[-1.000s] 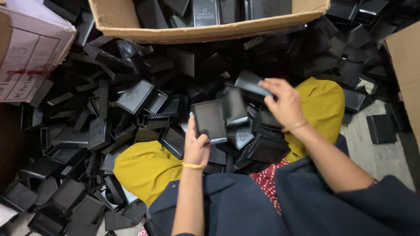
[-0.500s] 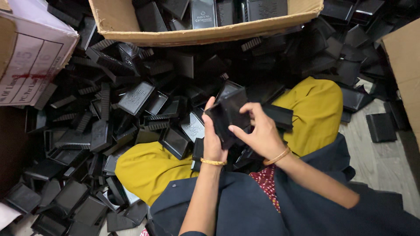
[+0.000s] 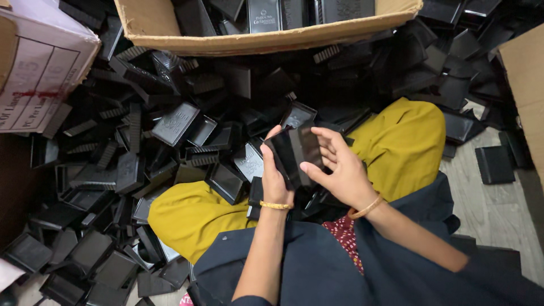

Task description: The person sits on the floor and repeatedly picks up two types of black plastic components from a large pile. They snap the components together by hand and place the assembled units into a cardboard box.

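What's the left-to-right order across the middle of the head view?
White printed carton → heap of black plastic parts → left hand → black part held in both hands → right hand → loose black lid on the floor.

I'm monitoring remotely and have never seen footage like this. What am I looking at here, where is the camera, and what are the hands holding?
There is no machine: a person works with two bare hands, and the one camera sits on their head, looking down over their lap. The person sits on the floor in yellow trousers and a dark top. The left hand and right hand together hold a black box-like plastic piece in front of the body; whether it is one part or two pressed together cannot be told. All around lies a heap of similar black plastic pieces. Above it stands an open cardboard box holding more of them, with a printed carton at the upper left.
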